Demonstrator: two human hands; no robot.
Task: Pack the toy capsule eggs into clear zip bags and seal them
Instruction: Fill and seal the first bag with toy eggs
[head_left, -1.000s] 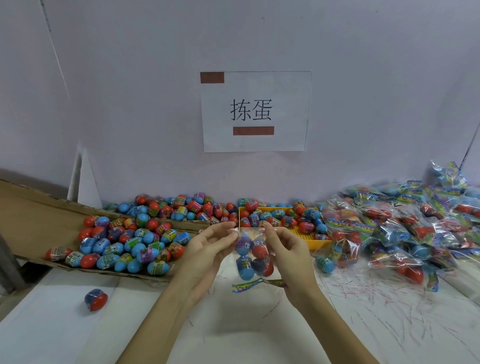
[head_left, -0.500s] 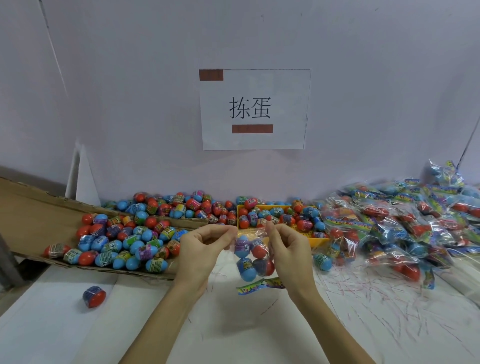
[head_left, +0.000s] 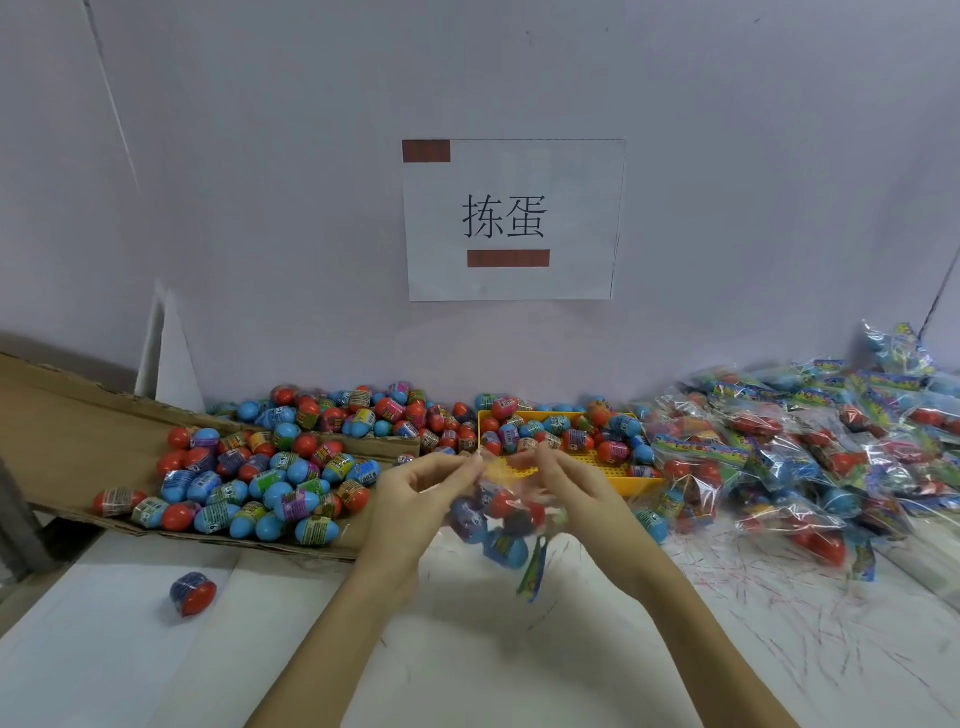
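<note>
Both hands are raised over the white surface (head_left: 519, 649), holding a clear zip bag (head_left: 501, 512) of blue and red capsule eggs between them. The left hand (head_left: 415, 499) pinches the bag's top edge, fingers together on the plastic; the right hand (head_left: 576, 488) pinches the same edge just beside it. The bag is motion-blurred. Loose eggs (head_left: 260, 483) lie on cardboard (head_left: 67, 431) far left, a yellow tray (head_left: 623, 478) sits behind the hands, and filled bags (head_left: 810, 447) are piled at right.
</note>
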